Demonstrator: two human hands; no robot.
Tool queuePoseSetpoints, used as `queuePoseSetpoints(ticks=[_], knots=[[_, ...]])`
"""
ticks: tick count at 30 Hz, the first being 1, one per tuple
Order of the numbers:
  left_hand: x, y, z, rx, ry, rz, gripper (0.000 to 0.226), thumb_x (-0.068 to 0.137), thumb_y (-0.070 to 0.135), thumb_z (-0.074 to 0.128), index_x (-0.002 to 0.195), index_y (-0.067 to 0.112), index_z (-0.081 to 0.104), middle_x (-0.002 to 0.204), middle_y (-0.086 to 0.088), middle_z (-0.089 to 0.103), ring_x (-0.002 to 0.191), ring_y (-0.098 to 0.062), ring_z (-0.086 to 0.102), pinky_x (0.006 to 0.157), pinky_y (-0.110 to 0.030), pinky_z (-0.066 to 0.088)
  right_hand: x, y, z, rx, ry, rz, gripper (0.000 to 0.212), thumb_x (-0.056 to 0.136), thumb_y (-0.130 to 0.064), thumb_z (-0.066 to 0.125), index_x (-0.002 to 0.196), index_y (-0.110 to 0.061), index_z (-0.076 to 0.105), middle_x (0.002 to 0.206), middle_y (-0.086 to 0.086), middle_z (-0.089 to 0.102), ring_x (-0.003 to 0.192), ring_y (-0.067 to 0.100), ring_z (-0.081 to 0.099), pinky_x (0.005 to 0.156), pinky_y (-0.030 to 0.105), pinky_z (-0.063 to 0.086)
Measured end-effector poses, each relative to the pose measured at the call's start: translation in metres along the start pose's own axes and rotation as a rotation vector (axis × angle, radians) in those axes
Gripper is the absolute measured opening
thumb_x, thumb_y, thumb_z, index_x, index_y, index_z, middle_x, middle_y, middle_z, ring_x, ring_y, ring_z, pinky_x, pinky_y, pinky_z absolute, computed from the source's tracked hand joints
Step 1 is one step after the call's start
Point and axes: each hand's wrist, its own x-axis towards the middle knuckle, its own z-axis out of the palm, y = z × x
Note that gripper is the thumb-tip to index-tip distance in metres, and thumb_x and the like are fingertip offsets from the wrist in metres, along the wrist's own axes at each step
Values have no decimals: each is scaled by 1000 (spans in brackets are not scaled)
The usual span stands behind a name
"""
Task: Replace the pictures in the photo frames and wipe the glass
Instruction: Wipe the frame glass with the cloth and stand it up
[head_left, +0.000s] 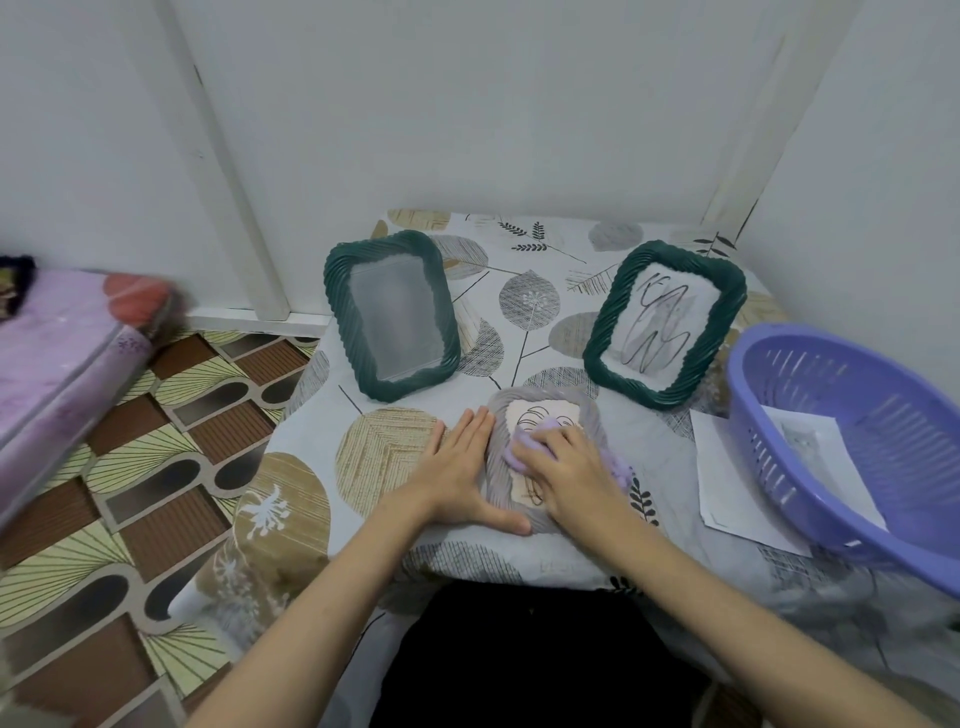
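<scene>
A grey twisted-rim photo frame (500, 415) lies flat on the table in front of me, with a line-drawing picture under its glass. My left hand (465, 465) lies flat beside it, fingers straight, thumb against its near edge. My right hand (569, 470) presses a lilac cloth (524, 447) on the glass. Two dark green frames stand behind. The left one (392, 314) shows only blank, cloudy glass. The right one (665, 325) holds a scribbled line drawing.
A purple plastic basket (852, 441) with a sheet of paper inside sits at the table's right edge, resting on a white sheet (727, 478). The leaf-patterned tablecloth (384, 457) covers the table. White walls close in behind and right. A mattress (62, 353) lies left on the patterned floor.
</scene>
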Motion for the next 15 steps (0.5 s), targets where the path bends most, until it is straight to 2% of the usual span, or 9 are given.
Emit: queuePoseSetpoints(ticks=[1,3,7,9,11,13,15], knots=[[0,-1,1,2,-3,-1,131,59,72,66,147,12,-11,156,1,-15,142,-10,-18,115,-38,-16,-11,10,-5,2,2,-57,38,74,-11,64,112,-16,63,99,3,64,86,24,54,73,32,47],[1,-1,1,7,-9,-2,133,58,73,65,146,12,-12,156,1,-15,142,-10,-19,116,-39,-15,-14,30,-13,-25,13,-52,42,67,-6,73,107,-18,67,97,2,66,80,27,56,69,31,48],[1,-1,1,-6,3,2,133,57,73,65,146,12,-13,156,1,-15,142,-10,-18,115,-38,-16,27,17,-6,-33,52,174,34,57,-5,81,89,-15,71,79,5,65,69,30,56,58,38,51],[1,-1,2,-17,26,4,132,58,71,66,147,12,-10,157,1,-12,142,-10,-16,115,-37,-15,20,-4,2,-5,68,98,19,72,-14,69,91,-15,70,81,5,65,75,27,53,63,39,52],[2,-2,3,-31,48,9,131,56,71,68,147,14,-7,157,1,-9,143,-10,-14,116,-37,-14,-7,-9,-3,18,55,-23,23,80,-22,53,95,-18,70,88,1,65,82,22,47,70,32,47],[2,-3,3,-36,51,13,131,55,71,68,148,14,-6,157,2,-8,143,-11,-13,116,-39,-13,-25,1,-13,17,69,-105,23,78,-16,58,98,-21,69,93,-2,66,82,21,48,73,27,39],[3,-4,4,-28,36,14,134,52,74,68,148,15,-6,157,2,-9,143,-11,-13,116,-39,-13,-22,13,-14,-5,67,-93,28,72,-10,66,96,-23,69,91,-1,65,78,22,48,70,28,38]])
